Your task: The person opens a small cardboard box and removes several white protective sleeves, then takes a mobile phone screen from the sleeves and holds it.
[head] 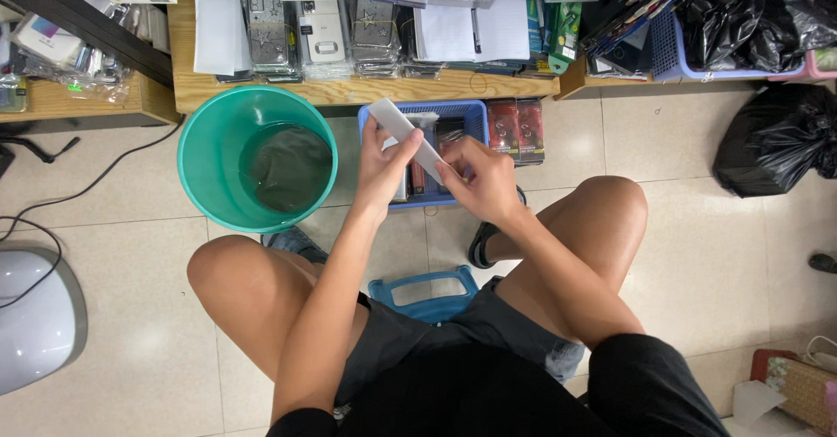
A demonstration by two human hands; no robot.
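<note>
I sit on a low blue stool (425,291) and look down between my knees. My left hand (380,160) and my right hand (482,180) both hold one flat white rectangular package (404,131), tilted, the left near its upper end and the right at its lower end. Below the package stands a blue plastic basket (462,115) with several small packaged items upright in it. Its middle is hidden by my hands.
A green plastic bin (216,154) with a dark bag inside stands left of the basket. Low wooden shelves (366,88) at the top carry stacked phone cases and packages. Black plastic bags (772,141) lie at the right. A grey rounded object (35,315) and cables lie at the left.
</note>
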